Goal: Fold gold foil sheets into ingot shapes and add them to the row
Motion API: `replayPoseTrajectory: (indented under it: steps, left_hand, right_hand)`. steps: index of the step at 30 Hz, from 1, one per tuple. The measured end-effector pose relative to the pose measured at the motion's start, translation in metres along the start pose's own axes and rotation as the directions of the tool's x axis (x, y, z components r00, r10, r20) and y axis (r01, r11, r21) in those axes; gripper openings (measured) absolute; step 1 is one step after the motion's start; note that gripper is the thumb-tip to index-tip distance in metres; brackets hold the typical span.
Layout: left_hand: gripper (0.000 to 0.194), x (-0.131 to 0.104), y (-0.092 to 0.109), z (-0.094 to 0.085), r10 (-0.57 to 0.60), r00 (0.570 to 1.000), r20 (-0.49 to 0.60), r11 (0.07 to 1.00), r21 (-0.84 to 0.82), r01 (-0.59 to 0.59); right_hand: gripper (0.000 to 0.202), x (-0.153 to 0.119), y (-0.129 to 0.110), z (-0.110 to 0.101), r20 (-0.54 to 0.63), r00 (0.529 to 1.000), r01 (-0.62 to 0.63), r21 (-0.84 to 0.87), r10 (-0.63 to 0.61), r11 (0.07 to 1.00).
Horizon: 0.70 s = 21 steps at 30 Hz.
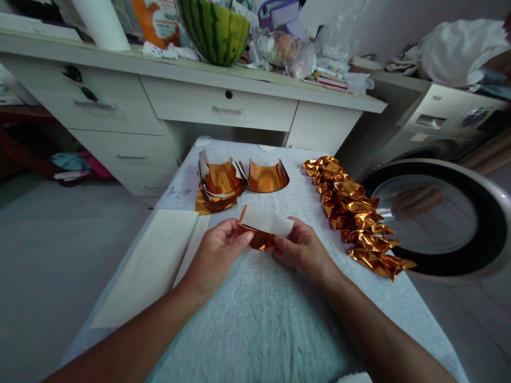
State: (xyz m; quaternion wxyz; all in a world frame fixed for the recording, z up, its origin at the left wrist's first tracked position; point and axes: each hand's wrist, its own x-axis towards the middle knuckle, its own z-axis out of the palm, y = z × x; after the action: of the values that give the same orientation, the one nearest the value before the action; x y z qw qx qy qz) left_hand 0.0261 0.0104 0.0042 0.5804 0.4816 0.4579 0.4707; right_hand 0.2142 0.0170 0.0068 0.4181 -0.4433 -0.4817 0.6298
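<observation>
Between my two hands is a sheet of gold foil paper (266,220), white on its back and partly folded, with shiny gold showing along its lower edge. My left hand (223,247) pinches its left end between thumb and fingers. At the right end, my right hand (301,247) grips it the same way. Just beyond lie a stack of curled gold sheets (222,178) and a single curled gold sheet (268,176). A row of folded gold foil pieces (347,205) runs down the right side of the table.
White paper sheets (147,266) lie on the left of the cloth-covered table (255,330). Behind stands a white desk with drawers (223,109), carrying a cut watermelon (215,32) and clutter. An open washing machine door (439,215) juts in close to the table's right edge.
</observation>
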Motion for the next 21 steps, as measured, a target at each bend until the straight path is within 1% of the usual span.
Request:
replayPoseTrajectory:
  steps: [1, 3, 6, 10, 11, 14, 15, 17, 19, 20, 21]
  left_hand:
    - [0.018, 0.0005, -0.0012, -0.0006, -0.017, 1.000, 0.002, 1.000, -0.008, 0.017]
    - [0.016, 0.0016, -0.0040, -0.0026, -0.016, 1.000, -0.023, 1.000, -0.004, 0.016]
    - [0.015, 0.0028, -0.0062, -0.0057, 0.019, 0.998, -0.054, 0.999, 0.034, -0.017]
    - [0.012, 0.0019, -0.0048, -0.0060, 0.054, 0.995, -0.078, 0.998, 0.042, -0.051]
    - [0.015, 0.0013, -0.0043, -0.0053, 0.065, 0.994, -0.091, 0.998, 0.031, -0.062]
    - [0.034, -0.0001, -0.0035, -0.0028, 0.121, 0.980, -0.160, 0.993, 0.015, -0.120]
    - [0.035, -0.0005, -0.0034, -0.0021, 0.147, 0.973, -0.180, 0.989, 0.029, -0.145]
    - [0.023, -0.0009, -0.0032, -0.0014, 0.205, 0.960, -0.189, 0.977, 0.096, -0.190]
    - [0.006, -0.0012, -0.0026, -0.0017, 0.242, 0.957, -0.161, 0.958, 0.193, -0.210]
    - [0.003, -0.0013, -0.0022, -0.0021, 0.247, 0.958, -0.145, 0.949, 0.236, -0.209]
    - [0.006, -0.0014, -0.0020, -0.0024, 0.240, 0.962, -0.132, 0.943, 0.266, -0.199]
  right_hand:
    - [0.029, -0.0005, 0.0003, -0.0003, 0.011, 1.000, -0.004, -0.016, 0.004, 1.000]
    - [0.028, -0.0017, 0.0006, -0.0015, 0.050, 0.999, 0.001, -0.052, 0.001, 0.999]
    - [0.025, -0.0033, 0.0009, -0.0037, 0.113, 0.993, 0.040, -0.076, -0.032, 0.996]
    - [0.025, -0.0037, 0.0031, -0.0045, 0.141, 0.988, 0.069, -0.094, -0.056, 0.993]
    - [0.026, -0.0037, 0.0037, -0.0040, 0.146, 0.987, 0.078, -0.110, -0.062, 0.991]
    - [0.028, -0.0042, 0.0046, -0.0013, 0.163, 0.982, 0.123, -0.162, -0.097, 0.979]
    - [0.031, -0.0046, 0.0048, -0.0002, 0.167, 0.980, 0.136, -0.172, -0.107, 0.976]
    - [0.040, -0.0055, 0.0057, 0.0015, 0.171, 0.979, 0.140, -0.188, -0.108, 0.972]
    - [0.045, -0.0062, 0.0076, 0.0026, 0.168, 0.981, 0.131, -0.198, -0.098, 0.972]
    - [0.047, -0.0063, 0.0088, 0.0029, 0.161, 0.982, 0.127, -0.191, -0.097, 0.973]
    - [0.048, -0.0063, 0.0101, 0.0030, 0.151, 0.983, 0.125, -0.172, -0.099, 0.977]
